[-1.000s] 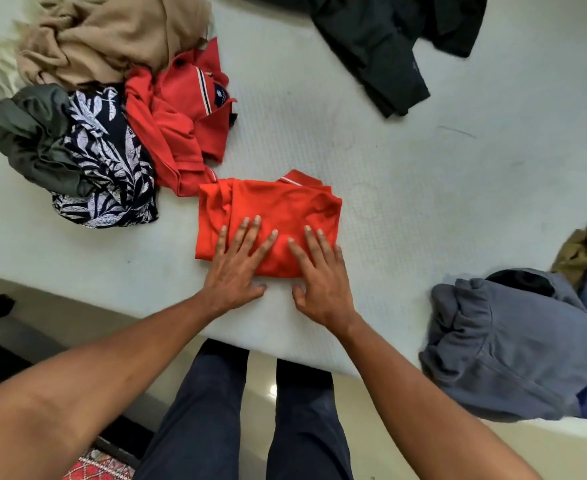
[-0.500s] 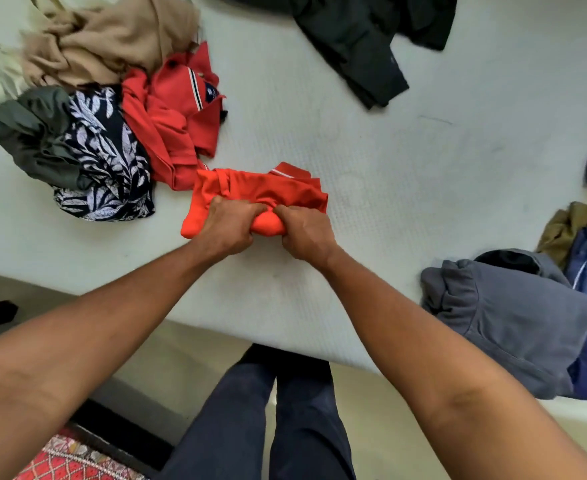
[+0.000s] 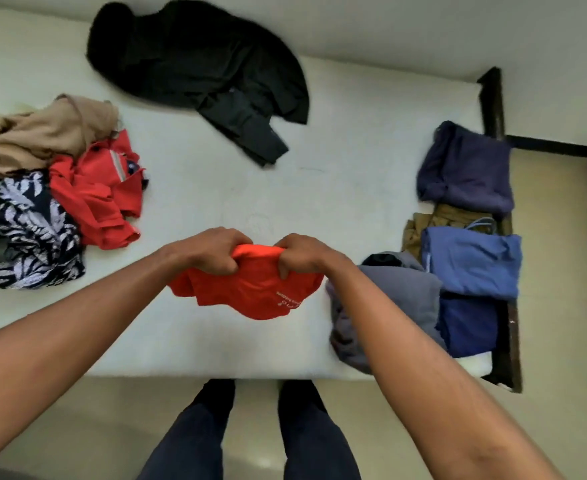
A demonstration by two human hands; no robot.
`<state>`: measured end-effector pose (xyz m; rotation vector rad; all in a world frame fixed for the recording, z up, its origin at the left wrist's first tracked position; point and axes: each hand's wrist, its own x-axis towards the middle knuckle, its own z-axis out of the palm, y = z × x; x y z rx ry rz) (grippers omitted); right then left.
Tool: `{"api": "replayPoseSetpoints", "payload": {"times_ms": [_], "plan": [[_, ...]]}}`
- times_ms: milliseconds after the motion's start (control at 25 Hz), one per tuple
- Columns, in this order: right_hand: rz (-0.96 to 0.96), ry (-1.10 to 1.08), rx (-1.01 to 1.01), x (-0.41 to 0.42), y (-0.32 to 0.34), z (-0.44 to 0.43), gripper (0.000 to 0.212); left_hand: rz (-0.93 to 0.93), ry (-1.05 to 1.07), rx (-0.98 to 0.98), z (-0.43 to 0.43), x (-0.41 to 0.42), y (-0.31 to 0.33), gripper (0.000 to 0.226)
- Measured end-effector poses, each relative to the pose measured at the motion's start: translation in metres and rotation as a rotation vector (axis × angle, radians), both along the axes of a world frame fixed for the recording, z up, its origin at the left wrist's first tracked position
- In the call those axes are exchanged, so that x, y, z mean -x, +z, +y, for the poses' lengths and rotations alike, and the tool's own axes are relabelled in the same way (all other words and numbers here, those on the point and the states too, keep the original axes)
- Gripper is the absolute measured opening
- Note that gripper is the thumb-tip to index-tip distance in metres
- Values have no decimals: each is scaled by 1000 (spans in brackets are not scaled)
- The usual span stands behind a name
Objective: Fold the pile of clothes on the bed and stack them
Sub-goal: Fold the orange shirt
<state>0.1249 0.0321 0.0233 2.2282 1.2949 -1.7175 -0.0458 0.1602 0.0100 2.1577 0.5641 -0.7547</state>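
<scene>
A folded orange shirt [image 3: 250, 292] hangs a little above the white bed [image 3: 347, 188]. My left hand [image 3: 212, 251] grips its top edge on the left, and my right hand [image 3: 302, 254] grips the same edge on the right. Small white print shows on the shirt's lower right. To the right lie folded clothes: a grey garment [image 3: 396, 299], a blue one [image 3: 472, 261], an olive one [image 3: 430, 223] and a dark purple one [image 3: 465, 171]. On the left sits the unfolded pile: a red polo [image 3: 101, 195], a leaf-print garment [image 3: 32, 237] and a tan one [image 3: 39, 133].
A black garment [image 3: 209, 71] sprawls at the far side of the bed. A dark wooden bed frame [image 3: 493, 98] runs along the right end. The bed's near edge is just in front of my legs [image 3: 250, 438], which stand on a pale floor.
Both hands went from pressing flat on the orange shirt to gripping it, then lifted it off the bed and carried it right, toward the folded clothes.
</scene>
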Motion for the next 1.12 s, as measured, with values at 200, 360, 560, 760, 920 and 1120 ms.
{"api": "replayPoseSetpoints", "payload": {"times_ms": [200, 360, 560, 760, 920, 1120], "plan": [[-44, -150, -38, -112, 27, -68, 28, -18, -106, 28, -46, -129, 35, 40], [-61, -206, -104, -205, 27, -124, 27, -63, -142, -68, -97, -227, 39, 43], [-91, -271, -204, -315, 13, -207, 18, -114, -197, -141, -168, -345, 32, 34], [-74, -448, -319, -378, 12, -269, 17, -175, -172, -191, -218, -404, 35, 38], [-131, -608, -447, -405, 12, -302, 21, -274, -79, -186, -248, -423, 43, 30], [-188, -675, -441, -412, 13, -354, 24, -334, 11, -181, -310, -423, 33, 37]]}}
